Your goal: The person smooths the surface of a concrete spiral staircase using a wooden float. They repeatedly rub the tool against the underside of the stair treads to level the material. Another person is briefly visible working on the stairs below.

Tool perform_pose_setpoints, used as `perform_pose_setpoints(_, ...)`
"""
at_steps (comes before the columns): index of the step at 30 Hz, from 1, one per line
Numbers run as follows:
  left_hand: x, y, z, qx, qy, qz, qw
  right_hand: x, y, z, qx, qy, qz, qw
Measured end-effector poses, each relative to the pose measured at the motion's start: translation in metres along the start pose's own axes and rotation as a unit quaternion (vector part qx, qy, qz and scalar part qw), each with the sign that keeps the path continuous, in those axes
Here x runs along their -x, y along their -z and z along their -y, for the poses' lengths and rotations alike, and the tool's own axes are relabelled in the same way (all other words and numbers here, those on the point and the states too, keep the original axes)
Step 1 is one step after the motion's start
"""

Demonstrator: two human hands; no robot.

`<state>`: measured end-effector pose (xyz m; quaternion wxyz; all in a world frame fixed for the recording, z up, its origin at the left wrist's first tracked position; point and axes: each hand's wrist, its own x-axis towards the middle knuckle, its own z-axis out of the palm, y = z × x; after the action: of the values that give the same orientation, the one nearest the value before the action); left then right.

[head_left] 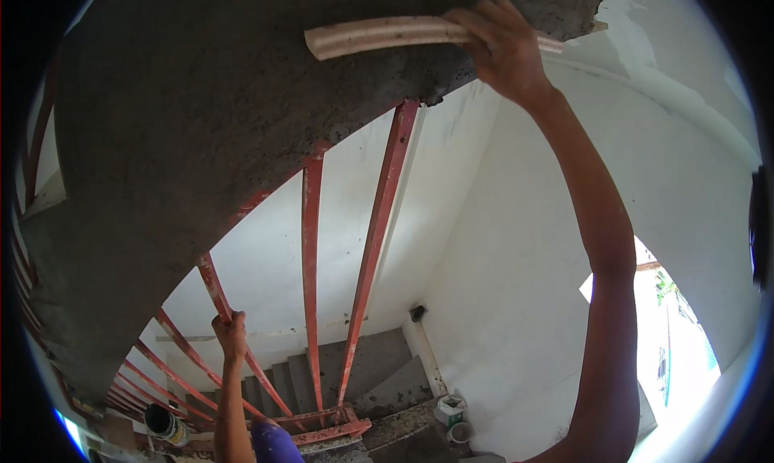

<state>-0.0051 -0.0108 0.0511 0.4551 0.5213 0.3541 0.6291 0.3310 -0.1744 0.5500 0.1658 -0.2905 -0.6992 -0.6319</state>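
Observation:
My right hand (pixel 508 56) is raised high, its fingers wrapped round a long pale wooden straightedge (pixel 371 35). The straightedge lies against a broad surface of dark grey, wet-looking cement plaster (pixel 177 100), near its ragged right end. Lower on the left, my left hand (pixel 231 336) is closed round a red metal baluster (pixel 211 281). That bar slants down from the plastered surface's lower edge. Two more red balusters, one (pixel 312 269) in the middle and one (pixel 375 245) to its right, stand between my hands.
Grey stairs (pixel 387 366) lie below, behind a red bottom rail (pixel 330 432). A dark bucket (pixel 164 423) is at lower left; a white-and-green container (pixel 450 410) and a small pail (pixel 459 433) stand near the white wall (pixel 516 302). A bright opening (pixel 677 358) is at right.

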Motion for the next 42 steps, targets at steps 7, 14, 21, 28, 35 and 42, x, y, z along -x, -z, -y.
perform_pose_setpoints(7,-0.001,-0.004,0.003,-0.011,0.009,0.001,1.0,-0.012,0.013,-0.019,-0.055,0.105,-0.002,0.993)
perform_pose_setpoints(14,0.001,0.001,0.0,-0.006,0.011,0.0,1.0,-0.029,0.004,-0.004,-0.004,0.029,-0.026,0.999)
perform_pose_setpoints(21,0.0,-0.003,0.003,-0.017,-0.017,-0.006,1.0,0.022,0.019,0.006,-0.047,0.039,0.135,0.989)
perform_pose_setpoints(28,-0.001,-0.002,0.003,-0.023,0.008,0.0,1.0,-0.032,-0.007,0.028,-0.045,0.09,0.034,0.994)
perform_pose_setpoints(35,-0.006,0.004,0.019,-0.027,-0.026,-0.006,0.999,-0.025,0.011,0.027,-0.031,0.152,0.08,0.985)
perform_pose_setpoints(42,0.003,-0.004,-0.002,-0.022,0.007,0.005,1.0,-0.131,-0.025,0.135,-0.024,0.321,0.099,0.942)
